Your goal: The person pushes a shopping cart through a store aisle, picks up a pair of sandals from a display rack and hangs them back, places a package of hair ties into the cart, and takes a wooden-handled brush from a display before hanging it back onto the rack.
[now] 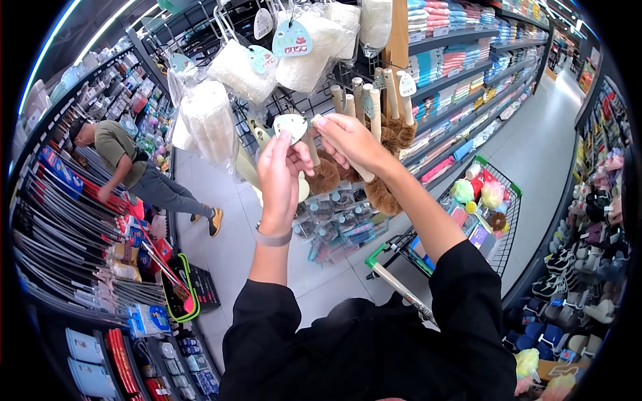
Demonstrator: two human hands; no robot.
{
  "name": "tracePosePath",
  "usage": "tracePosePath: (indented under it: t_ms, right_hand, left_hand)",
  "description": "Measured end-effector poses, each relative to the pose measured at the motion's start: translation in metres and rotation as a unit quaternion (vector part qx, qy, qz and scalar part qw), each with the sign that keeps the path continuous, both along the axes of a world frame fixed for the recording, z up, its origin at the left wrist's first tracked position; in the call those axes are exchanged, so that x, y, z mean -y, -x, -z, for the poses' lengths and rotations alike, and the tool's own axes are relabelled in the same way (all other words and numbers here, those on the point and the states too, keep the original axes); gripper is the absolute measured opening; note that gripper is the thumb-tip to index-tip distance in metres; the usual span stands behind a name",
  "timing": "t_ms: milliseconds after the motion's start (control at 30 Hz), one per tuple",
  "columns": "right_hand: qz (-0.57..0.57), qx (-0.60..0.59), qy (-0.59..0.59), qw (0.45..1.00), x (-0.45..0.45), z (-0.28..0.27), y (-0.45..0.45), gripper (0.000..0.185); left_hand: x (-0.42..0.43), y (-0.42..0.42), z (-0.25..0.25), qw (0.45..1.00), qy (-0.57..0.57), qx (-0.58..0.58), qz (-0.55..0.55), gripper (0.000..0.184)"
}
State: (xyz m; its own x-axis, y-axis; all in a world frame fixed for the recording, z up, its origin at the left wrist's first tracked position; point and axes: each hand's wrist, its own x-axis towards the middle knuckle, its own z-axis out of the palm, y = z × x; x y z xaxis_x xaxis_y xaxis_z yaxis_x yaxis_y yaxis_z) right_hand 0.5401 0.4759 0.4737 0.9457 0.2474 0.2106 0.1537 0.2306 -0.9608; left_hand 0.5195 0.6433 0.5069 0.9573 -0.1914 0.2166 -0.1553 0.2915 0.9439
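My left hand [279, 175] has its thumb and fingers on a white hang tag [291, 125] with a printed front. Just to its right, my right hand [353, 142] is closed, thumb and finger pinched beside the tag's edge; what lies between them is too small to make out. Around both hands hang brushes [324, 175] with pale handles and round brown bristle heads. White plastic-wrapped rolls [208, 120] hang to the left, and more white wrapped pieces [311, 57] hang above, some with blue tags [292, 39].
A shopping cart [518, 200] with goods stands at the right. A person [127, 157] bends at the left shelf near a black basket with green handles [190, 294]. Folded towels [455, 50] fill shelves behind; slippers [555, 287] line the right.
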Motion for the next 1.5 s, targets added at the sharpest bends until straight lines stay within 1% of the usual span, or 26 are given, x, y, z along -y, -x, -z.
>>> tracePosePath:
  t_ms: [167, 333, 567, 667, 800, 867, 967, 1033, 1067, 1133, 1200, 1267, 1300, 1333, 1400, 1467, 1500]
  right_hand:
    - [-0.004, -0.005, -0.015, 1.0, -0.005, -0.004, -0.013, 0.038]
    - [0.006, -0.017, -0.026, 0.999, -0.008, -0.003, -0.017, 0.037]
    - [0.014, -0.024, -0.011, 1.0, -0.011, 0.015, -0.024, 0.037]
    - [0.014, -0.029, 0.0, 0.999, -0.014, 0.024, -0.027, 0.037]
    - [0.008, -0.01, -0.022, 1.0, -0.019, 0.046, -0.033, 0.036]
    - [0.033, 0.017, -0.036, 0.999, -0.023, 0.057, -0.031, 0.035]
    - [0.068, 0.042, -0.017, 0.997, -0.025, 0.063, -0.023, 0.034]
    - [0.083, 0.043, -0.027, 0.995, -0.026, 0.055, -0.016, 0.032]
    - [0.082, 0.043, -0.027, 0.995, -0.023, 0.051, -0.014, 0.032]
    - [0.077, 0.031, -0.023, 0.996, -0.017, 0.03, -0.003, 0.033]
    - [0.083, 0.042, -0.045, 0.995, -0.015, 0.02, -0.004, 0.034]
    - [0.131, 0.088, 0.005, 0.987, -0.01, 0.011, -0.01, 0.034]
    - [0.113, 0.079, 0.005, 0.99, -0.008, 0.007, -0.012, 0.04]
    - [0.114, 0.08, 0.004, 0.99, -0.006, 0.004, -0.015, 0.04]
    - [0.076, 0.037, 0.055, 0.995, -0.002, -0.001, -0.019, 0.041]
    - [0.081, 0.041, 0.06, 0.994, -0.002, -0.004, -0.02, 0.041]
    - [0.079, 0.036, 0.069, 0.994, -0.003, -0.005, -0.021, 0.041]
  left_hand:
    - [0.003, -0.013, 0.0, 1.0, 0.005, 0.015, -0.008, 0.026]
    - [0.003, -0.016, 0.002, 0.999, 0.017, 0.001, -0.03, 0.025]
    - [0.001, -0.026, 0.018, 0.999, 0.006, 0.01, -0.03, 0.024]
    - [0.001, -0.029, 0.022, 0.999, -0.002, 0.01, -0.047, 0.024]
    - [0.004, -0.028, 0.033, 0.997, -0.031, 0.017, -0.071, 0.025]
    - [0.005, -0.028, 0.041, 0.996, -0.04, 0.016, -0.079, 0.025]
    - [0.006, -0.025, 0.046, 0.995, -0.045, 0.036, -0.084, 0.025]
    - [0.007, -0.019, 0.038, 0.991, -0.082, 0.068, -0.084, 0.026]
    - [0.009, -0.017, 0.032, 0.991, -0.082, 0.068, -0.085, 0.026]
    - [0.012, -0.01, 0.022, 0.986, -0.08, 0.112, -0.09, 0.027]
    - [0.011, -0.01, 0.016, 0.984, -0.082, 0.131, -0.089, 0.026]
    - [0.014, -0.008, 0.009, 0.98, -0.084, 0.143, -0.108, 0.025]
    - [0.014, -0.011, 0.008, 0.98, -0.085, 0.144, -0.107, 0.025]
    - [0.014, -0.014, 0.007, 0.98, -0.088, 0.139, -0.112, 0.026]
    - [0.015, -0.017, 0.005, 0.98, -0.092, 0.135, -0.115, 0.028]
    - [0.017, -0.018, 0.003, 0.974, -0.097, 0.148, -0.142, 0.034]
    - [0.018, -0.02, 0.002, 0.974, -0.098, 0.148, -0.141, 0.034]
